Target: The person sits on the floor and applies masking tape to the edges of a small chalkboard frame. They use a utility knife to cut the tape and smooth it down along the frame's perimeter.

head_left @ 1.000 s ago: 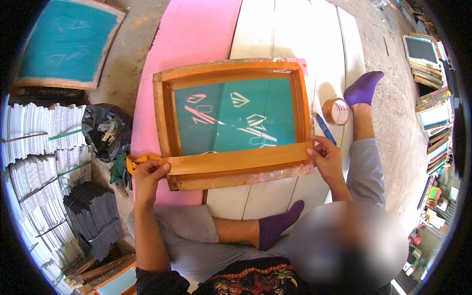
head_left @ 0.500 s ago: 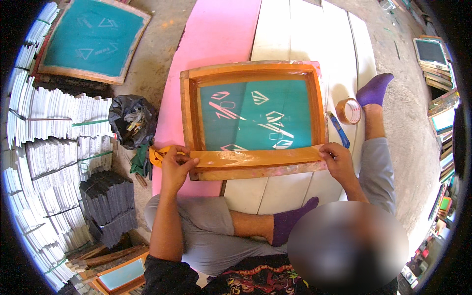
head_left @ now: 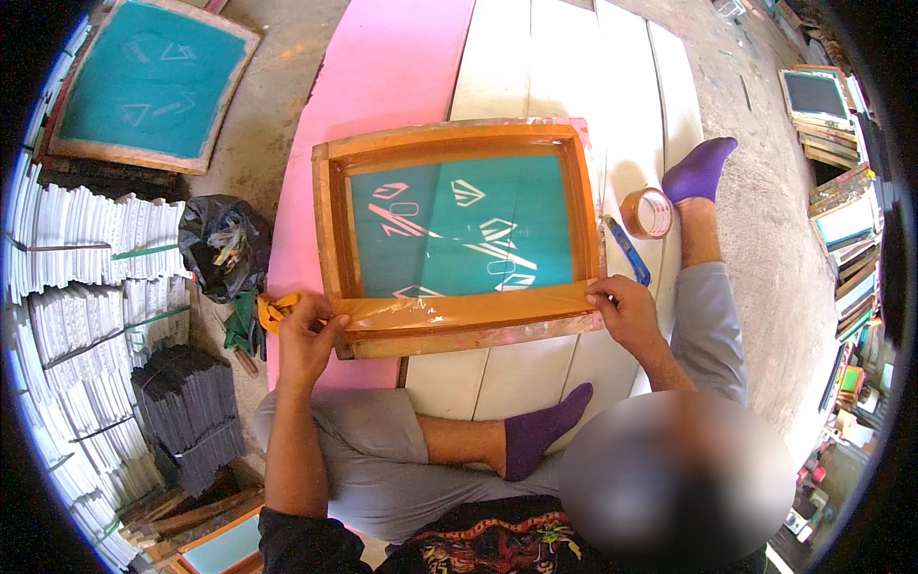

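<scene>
The 2 hands are well apart. The left hand (head_left: 311,333) pinches between thumb and fingers the left end of a long strip of glossy brown tape (head_left: 469,309); the right hand (head_left: 626,311) pinches its right end. The strip spans the near side of a rectangular brown wooden frame (head_left: 337,225), over the edge of its teal mesh panel (head_left: 430,263), which bears pale angular designs. How much of the strip touches the mesh, I cannot tell.

Slack between the 2 pinches could let the strip wrinkle or trap air. If 1 end drops first, it could stick askew and cover the lowest designs, which lie just beside its far edge.

A crumpled orange-yellow item (head_left: 275,311) lies by the left wrist and might snag that end. Beyond the right hand, a blue-handled cutter (head_left: 627,251) lies near a round roll of brown tape (head_left: 648,212); a sideways sweep could knock the cutter. Underneath are pink (head_left: 382,77) and white boards (head_left: 564,67).
</scene>
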